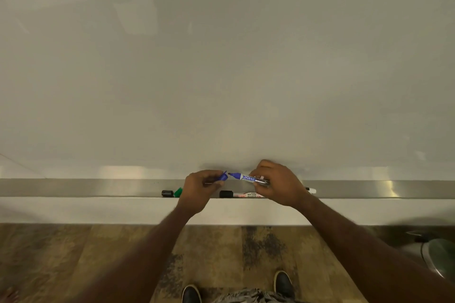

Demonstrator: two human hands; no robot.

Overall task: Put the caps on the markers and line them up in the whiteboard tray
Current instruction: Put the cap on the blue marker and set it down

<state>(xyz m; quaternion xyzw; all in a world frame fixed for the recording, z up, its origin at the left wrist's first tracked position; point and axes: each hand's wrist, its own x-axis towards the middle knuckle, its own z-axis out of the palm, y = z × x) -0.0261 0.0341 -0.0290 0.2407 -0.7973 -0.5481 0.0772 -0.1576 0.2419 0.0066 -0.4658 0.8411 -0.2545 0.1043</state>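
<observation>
Blue marker (248,177) in right hand (278,183), cap (222,176) in left hand (200,186), just apart.

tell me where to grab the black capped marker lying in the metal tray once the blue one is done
Grip the black-capped white marker around its white labelled barrel, coming down from above. It lies flat along the metal whiteboard tray, cap to the left, and the tray's front lip blocks a frontal approach.

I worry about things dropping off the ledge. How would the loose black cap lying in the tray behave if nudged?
The black cap looks like a short, round plastic piece lying on its side, so it would probably roll. The tray is smooth metal, so it may also slide easily. It is likely very light; the green cap beside it might stop it.
</observation>
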